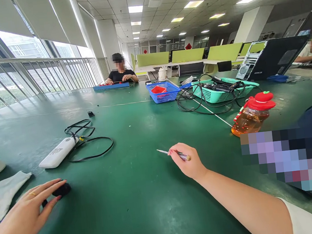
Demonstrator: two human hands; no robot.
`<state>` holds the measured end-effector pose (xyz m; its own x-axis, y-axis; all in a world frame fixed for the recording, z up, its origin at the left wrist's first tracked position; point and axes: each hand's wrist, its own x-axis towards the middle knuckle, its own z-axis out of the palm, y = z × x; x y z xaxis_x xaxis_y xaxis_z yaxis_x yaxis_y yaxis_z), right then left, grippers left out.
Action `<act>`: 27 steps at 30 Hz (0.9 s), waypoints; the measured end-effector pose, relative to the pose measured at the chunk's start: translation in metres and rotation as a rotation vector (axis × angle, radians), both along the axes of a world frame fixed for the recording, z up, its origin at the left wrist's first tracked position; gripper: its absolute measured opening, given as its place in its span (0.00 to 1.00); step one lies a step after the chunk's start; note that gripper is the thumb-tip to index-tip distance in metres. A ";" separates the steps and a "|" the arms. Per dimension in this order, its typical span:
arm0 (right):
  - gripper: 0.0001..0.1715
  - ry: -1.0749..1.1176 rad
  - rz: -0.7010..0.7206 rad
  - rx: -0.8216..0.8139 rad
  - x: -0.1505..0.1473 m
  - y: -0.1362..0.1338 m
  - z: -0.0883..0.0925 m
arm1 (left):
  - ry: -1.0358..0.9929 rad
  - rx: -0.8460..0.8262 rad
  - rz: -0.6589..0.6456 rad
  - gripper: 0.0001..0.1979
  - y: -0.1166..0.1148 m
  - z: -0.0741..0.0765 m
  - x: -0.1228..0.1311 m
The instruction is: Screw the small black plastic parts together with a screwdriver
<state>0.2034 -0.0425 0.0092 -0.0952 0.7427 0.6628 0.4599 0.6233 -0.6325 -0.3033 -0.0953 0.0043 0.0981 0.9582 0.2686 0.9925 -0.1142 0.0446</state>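
My left hand (29,208), at the lower left, curls its fingertips and thumb around a small rounded black object (63,189) on the green table (142,200). The hand partly covers this object, and its kind is unclear. In the middle of the view, my right hand (187,160) pinches a slim pen-like tool (182,156). Its pale, pointed tip aims left, just above or at the tabletop; contact cannot be told. A gold-coloured end shows at the back of its handle.
A white oblong device (59,153) with a black cable (102,137) lies left, near a pale cloth (8,196). Farther back stand a blue basket (164,97), a green basket (217,96) of cables and a red-lidded bottle (252,116). Another person (120,74) sits across the table.
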 end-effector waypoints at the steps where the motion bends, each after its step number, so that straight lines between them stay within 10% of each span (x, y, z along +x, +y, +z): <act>1: 0.12 0.001 0.000 0.002 0.000 0.000 0.000 | 0.012 -0.022 -0.009 0.28 0.003 -0.002 0.002; 27: 0.13 -0.026 0.015 -0.011 0.002 0.001 -0.002 | 0.012 -0.152 0.024 0.23 0.020 0.005 0.004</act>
<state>0.2052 -0.0416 0.0073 -0.1233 0.7483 0.6518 0.4665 0.6234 -0.6275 -0.2995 -0.0754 0.0095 0.0773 0.9898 0.1196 0.9954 -0.0835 0.0474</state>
